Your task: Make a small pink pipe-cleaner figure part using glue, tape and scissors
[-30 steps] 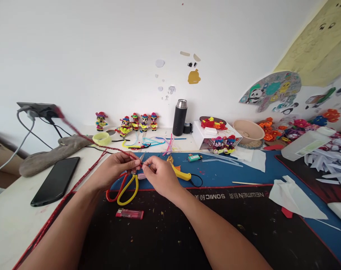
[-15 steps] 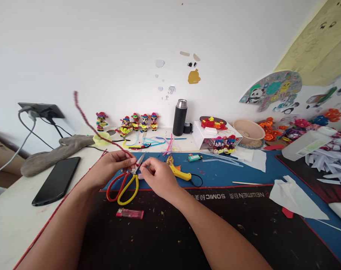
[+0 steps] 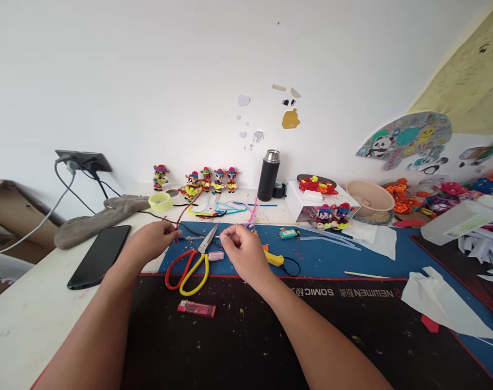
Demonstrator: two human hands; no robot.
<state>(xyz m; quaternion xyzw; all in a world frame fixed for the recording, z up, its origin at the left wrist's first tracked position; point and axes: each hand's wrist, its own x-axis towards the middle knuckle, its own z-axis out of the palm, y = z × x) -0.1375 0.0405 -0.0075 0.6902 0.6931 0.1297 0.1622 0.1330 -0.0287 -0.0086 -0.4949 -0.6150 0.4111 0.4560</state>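
Observation:
My left hand (image 3: 151, 244) is closed in a pinch on a dark red fuzzy stem (image 3: 186, 208), which slants up and right from the fingertips. To the right, my right hand (image 3: 244, 249) is also pinched, its fingertips beside the scissors' blades; whatever it holds is too small to name. Between the hands lie scissors (image 3: 204, 246) with one red and one yellow handle, blades pointing away. A pink object (image 3: 216, 255) rests beside them. Nearer me is a pink lighter (image 3: 196, 309) on the black mat (image 3: 230, 346).
A yellow glue gun (image 3: 274, 259) lies right of my right hand. Behind stand several small figures (image 3: 193, 186), a black flask (image 3: 268, 176) and a white box (image 3: 301, 203). A phone (image 3: 99, 257) and driftwood (image 3: 96, 219) are at left, white tissue (image 3: 441, 303) at right.
My hands have moved apart, the left one to the left with the red stem. The stem now points up and right instead of up and left. The whole view has shifted slightly.

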